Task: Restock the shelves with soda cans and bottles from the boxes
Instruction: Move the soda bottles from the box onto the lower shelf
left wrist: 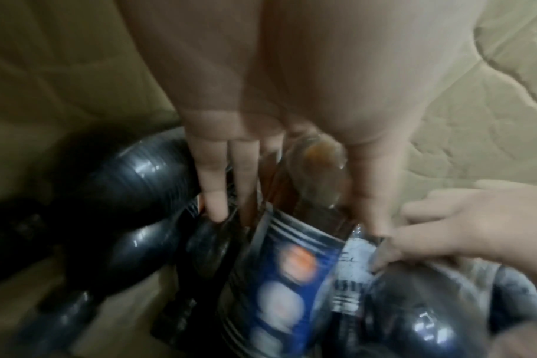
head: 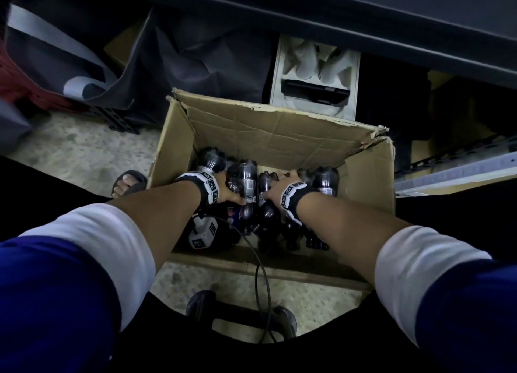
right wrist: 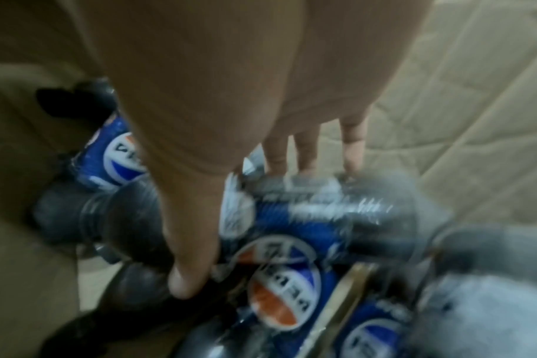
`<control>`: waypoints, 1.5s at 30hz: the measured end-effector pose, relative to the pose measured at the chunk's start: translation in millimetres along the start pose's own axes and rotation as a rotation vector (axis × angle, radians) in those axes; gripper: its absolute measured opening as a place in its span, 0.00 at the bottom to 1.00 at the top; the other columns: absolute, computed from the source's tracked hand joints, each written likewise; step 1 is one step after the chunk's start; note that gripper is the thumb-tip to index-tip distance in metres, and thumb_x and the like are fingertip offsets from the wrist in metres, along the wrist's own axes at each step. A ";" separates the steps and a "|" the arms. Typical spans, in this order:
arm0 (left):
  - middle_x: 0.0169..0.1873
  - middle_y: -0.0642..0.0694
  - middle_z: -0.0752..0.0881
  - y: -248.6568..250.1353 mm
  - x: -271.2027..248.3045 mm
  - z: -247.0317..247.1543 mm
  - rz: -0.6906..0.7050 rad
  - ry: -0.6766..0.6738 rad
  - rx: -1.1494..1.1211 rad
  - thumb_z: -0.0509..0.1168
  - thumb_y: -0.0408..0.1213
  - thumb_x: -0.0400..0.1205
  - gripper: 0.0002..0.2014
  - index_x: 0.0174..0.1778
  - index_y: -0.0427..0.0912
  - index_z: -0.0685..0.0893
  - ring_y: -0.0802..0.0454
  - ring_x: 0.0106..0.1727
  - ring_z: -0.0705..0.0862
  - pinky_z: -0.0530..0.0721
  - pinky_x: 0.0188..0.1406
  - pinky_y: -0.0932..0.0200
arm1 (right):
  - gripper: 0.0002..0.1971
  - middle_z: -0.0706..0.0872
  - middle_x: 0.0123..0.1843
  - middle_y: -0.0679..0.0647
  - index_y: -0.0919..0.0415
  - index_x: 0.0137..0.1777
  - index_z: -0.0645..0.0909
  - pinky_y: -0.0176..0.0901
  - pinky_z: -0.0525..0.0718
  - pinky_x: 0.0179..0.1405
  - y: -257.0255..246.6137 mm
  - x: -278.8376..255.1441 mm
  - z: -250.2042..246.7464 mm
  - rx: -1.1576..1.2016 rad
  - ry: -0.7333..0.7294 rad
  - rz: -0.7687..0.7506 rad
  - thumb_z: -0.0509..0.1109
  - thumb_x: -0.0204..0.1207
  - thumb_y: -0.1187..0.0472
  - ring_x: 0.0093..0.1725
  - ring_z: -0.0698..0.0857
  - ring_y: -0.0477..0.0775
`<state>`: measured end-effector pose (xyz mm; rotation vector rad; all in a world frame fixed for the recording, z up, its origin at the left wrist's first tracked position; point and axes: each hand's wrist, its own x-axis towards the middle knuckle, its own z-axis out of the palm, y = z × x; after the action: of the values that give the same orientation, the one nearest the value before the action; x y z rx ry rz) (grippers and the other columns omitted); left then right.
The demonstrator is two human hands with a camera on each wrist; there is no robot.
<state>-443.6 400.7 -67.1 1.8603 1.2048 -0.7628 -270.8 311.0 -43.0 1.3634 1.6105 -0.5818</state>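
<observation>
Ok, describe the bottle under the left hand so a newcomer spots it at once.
Find the open cardboard box on the floor, full of dark soda bottles lying down. The left hand reaches in on its left side; beside its fingers lies the bottle, label turned to its white printed panel.

We are looking down at a pale speckled floor (head: 84, 149). An open cardboard box (head: 369, 182) is sitting on it, with a white moulded tray (head: 279, 73) and dark bags (head: 195, 54) lying just beyond. A black crate (head: 123, 121) is resting at the left, and our sandalled foot (head: 128, 182) is standing beside the box.
</observation>
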 end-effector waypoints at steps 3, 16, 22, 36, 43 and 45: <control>0.60 0.47 0.85 11.9 -12.0 -9.7 -0.030 -0.007 0.133 0.75 0.77 0.57 0.49 0.65 0.45 0.79 0.43 0.59 0.84 0.83 0.64 0.50 | 0.31 0.60 0.89 0.57 0.42 0.89 0.54 0.90 0.49 0.75 -6.1 -4.9 -5.8 0.022 -0.112 0.007 0.58 0.88 0.45 0.86 0.57 0.70; 0.39 0.52 0.90 40.0 -59.5 -52.1 0.154 0.244 -0.045 0.84 0.63 0.59 0.25 0.42 0.50 0.88 0.50 0.45 0.88 0.83 0.47 0.59 | 0.34 0.80 0.60 0.59 0.45 0.75 0.64 0.60 0.88 0.51 6.7 -71.3 -7.5 0.404 0.327 0.068 0.76 0.73 0.48 0.55 0.87 0.68; 0.45 0.50 0.90 46.2 -94.0 -62.3 0.241 0.432 -0.178 0.84 0.60 0.61 0.28 0.50 0.49 0.89 0.48 0.50 0.88 0.85 0.56 0.56 | 0.35 0.81 0.59 0.60 0.52 0.70 0.66 0.61 0.87 0.55 19.5 -104.6 2.4 0.605 0.458 0.102 0.79 0.68 0.45 0.57 0.85 0.68; 0.46 0.43 0.85 93.4 -177.3 -94.0 0.605 0.941 -0.517 0.84 0.49 0.65 0.21 0.39 0.54 0.77 0.46 0.47 0.86 0.85 0.53 0.50 | 0.25 0.86 0.48 0.47 0.48 0.56 0.75 0.47 0.85 0.51 42.8 -174.6 -21.5 1.306 1.228 0.116 0.81 0.61 0.48 0.47 0.85 0.50; 0.56 0.45 0.83 114.2 -231.2 -135.5 0.772 1.175 -0.693 0.84 0.44 0.65 0.26 0.52 0.50 0.76 0.51 0.55 0.85 0.84 0.60 0.56 | 0.24 0.88 0.46 0.46 0.49 0.55 0.78 0.39 0.84 0.47 65.1 -219.5 -49.9 1.507 1.515 0.091 0.83 0.61 0.59 0.46 0.87 0.47; 0.54 0.48 0.88 117.1 -242.0 -146.2 0.848 1.111 -0.874 0.83 0.41 0.65 0.26 0.55 0.51 0.78 0.53 0.55 0.89 0.86 0.63 0.50 | 0.25 0.88 0.47 0.43 0.46 0.56 0.78 0.38 0.84 0.49 72.7 -237.4 -61.3 1.499 1.602 0.054 0.83 0.61 0.59 0.47 0.88 0.44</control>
<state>-414.8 384.8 237.1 1.6808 0.8847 1.2219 -231.1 260.6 204.6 3.5890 2.2618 -0.6954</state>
